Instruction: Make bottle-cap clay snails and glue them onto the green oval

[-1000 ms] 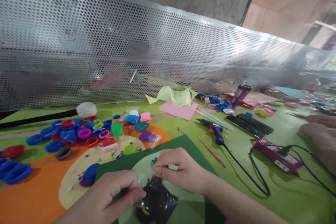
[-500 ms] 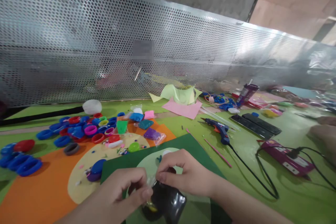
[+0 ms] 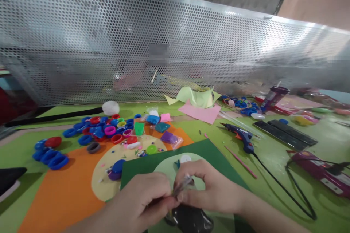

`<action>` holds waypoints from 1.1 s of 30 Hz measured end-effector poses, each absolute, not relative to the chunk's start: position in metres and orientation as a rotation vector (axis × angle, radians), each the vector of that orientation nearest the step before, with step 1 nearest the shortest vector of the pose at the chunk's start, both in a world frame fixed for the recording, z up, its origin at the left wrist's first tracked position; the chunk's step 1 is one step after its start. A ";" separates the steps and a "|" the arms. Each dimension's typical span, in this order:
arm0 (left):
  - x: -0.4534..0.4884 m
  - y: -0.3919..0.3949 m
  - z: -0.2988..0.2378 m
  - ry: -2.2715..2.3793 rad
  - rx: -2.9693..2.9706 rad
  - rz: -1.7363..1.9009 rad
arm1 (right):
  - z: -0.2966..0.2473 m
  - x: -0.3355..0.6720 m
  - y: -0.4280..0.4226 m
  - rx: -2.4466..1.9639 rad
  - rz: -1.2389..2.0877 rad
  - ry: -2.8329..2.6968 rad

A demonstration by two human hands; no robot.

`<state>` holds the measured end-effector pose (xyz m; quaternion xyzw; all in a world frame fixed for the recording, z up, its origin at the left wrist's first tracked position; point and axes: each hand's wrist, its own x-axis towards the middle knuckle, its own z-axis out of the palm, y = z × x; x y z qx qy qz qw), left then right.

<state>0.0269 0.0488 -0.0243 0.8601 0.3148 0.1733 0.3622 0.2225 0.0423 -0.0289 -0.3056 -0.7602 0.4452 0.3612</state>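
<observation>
Both my hands meet low in the middle of the view, over a dark green sheet (image 3: 213,154) with a pale green circle on it. My left hand (image 3: 142,202) and my right hand (image 3: 207,187) pinch the clear top edge of a small plastic bag of black clay (image 3: 191,218). The black lump hangs just below my fingers. A small white blob (image 3: 186,158) lies on the pale circle just beyond my right hand.
Several blue, red and pink plastic rings (image 3: 95,134) and small clay packets (image 3: 164,127) lie on an orange sheet at left. A blue glue gun (image 3: 242,136) with its black cord, a purple power strip (image 3: 322,171) and black strips (image 3: 287,133) sit at right. A perforated metal panel (image 3: 164,43) walls the table's far side.
The view has swung left, so everything slid right; another person's hands at the right edge left the picture. My fingers closed tighter together on the bag's top, and the black lump dropped lower.
</observation>
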 end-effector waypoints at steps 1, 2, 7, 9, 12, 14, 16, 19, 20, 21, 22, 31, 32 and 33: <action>0.027 0.048 -0.025 0.795 2.224 0.459 | -0.029 0.223 0.042 -0.767 1.208 -1.956; 0.027 0.047 -0.026 0.789 2.226 0.464 | -0.030 0.223 0.042 -0.732 1.250 -1.955; 0.027 0.042 -0.026 0.902 2.119 0.355 | -0.034 0.224 0.046 -0.638 1.343 -1.942; 0.025 0.042 -0.026 0.927 2.003 0.307 | -0.034 0.224 0.048 -0.664 1.395 -1.896; 0.024 0.044 -0.026 0.922 1.912 0.308 | -0.033 0.225 0.051 -0.700 1.332 -1.901; 0.025 0.046 -0.028 0.909 1.944 0.324 | -0.032 0.226 0.052 -0.720 1.253 -1.963; 0.026 0.047 -0.029 0.880 2.008 0.380 | -0.030 0.228 0.052 -0.750 1.238 -2.001; 0.027 0.046 -0.030 0.852 2.091 0.483 | -0.026 0.233 0.049 -0.763 1.272 -2.031; 0.027 0.045 -0.030 0.854 2.113 0.490 | -0.025 0.235 0.049 -0.746 1.291 -2.062; 0.027 0.044 -0.029 0.857 2.137 0.490 | -0.023 0.239 0.049 -0.731 1.308 -2.098; 0.026 0.043 -0.028 0.864 2.163 0.485 | -0.022 0.242 0.050 -0.743 1.314 -2.119; 0.009 0.052 -0.025 1.169 2.325 -0.014 | -0.040 0.295 0.103 -1.453 0.750 -1.724; 0.007 0.055 -0.025 1.162 2.341 -0.045 | -0.044 0.300 0.108 -1.509 0.681 -1.729; 0.005 0.057 -0.024 1.162 2.355 -0.061 | -0.047 0.305 0.112 -1.564 0.597 -1.736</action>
